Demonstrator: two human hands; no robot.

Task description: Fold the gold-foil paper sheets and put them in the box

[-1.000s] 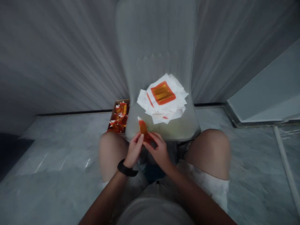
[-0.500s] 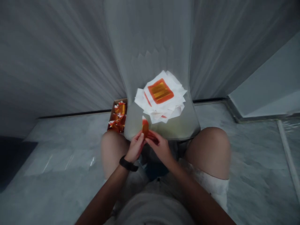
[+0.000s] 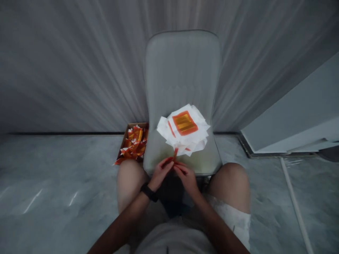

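Both my hands meet over the front edge of the chair seat and pinch one piece of red-and-gold paper (image 3: 175,153), now a narrow upright strip. My left hand (image 3: 161,172), with a black band on its wrist, grips it from the left. On the other side, the fingers of my right hand (image 3: 186,176) are closed on its lower part. The paper's lower end is hidden by my fingers. Just beyond lies a loose stack of white paper sheets (image 3: 202,128), the top one bearing a red-bordered gold square (image 3: 184,123).
The stack rests on a grey chair (image 3: 182,63) that stands against a grey curtain (image 3: 79,63). Left of the seat, a cardboard box (image 3: 122,143) holds several folded red-and-gold paper pieces (image 3: 136,139). My knees flank the seat. A pale panel (image 3: 296,116) stands at right.
The paper between my hands has gone from a wider, white-tipped shape to a narrow red strip. My fingers have shifted along it. The camera view has tilted up, showing the chair's top.
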